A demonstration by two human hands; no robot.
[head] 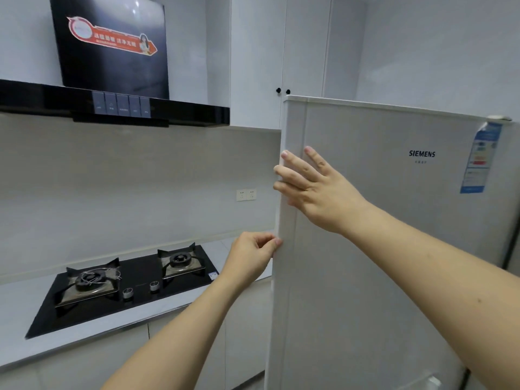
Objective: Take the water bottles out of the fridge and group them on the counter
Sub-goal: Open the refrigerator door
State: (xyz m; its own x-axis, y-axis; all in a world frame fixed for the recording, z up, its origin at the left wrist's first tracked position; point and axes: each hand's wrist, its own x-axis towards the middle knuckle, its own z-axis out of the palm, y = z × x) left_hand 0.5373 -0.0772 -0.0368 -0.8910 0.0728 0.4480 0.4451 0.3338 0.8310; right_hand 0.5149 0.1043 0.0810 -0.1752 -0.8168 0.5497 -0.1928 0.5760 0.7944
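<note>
I work both hands at the fridge door point(380, 235)'s left edge, I judge to swing it open. My right hand point(315, 190) lies flat there with fingers spread. Below it, my left hand point(253, 254) pinches the edge with curled fingers. No bottles show; they are presumably behind the door. The counter point(17, 319) lies to the door's left.

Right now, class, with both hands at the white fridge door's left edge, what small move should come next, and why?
Probably pull the white fridge door outward by its left edge. The left hand grips that edge, the right hand lies flat across it higher up, and no water bottles are in view, so the door likely hides them.
</note>
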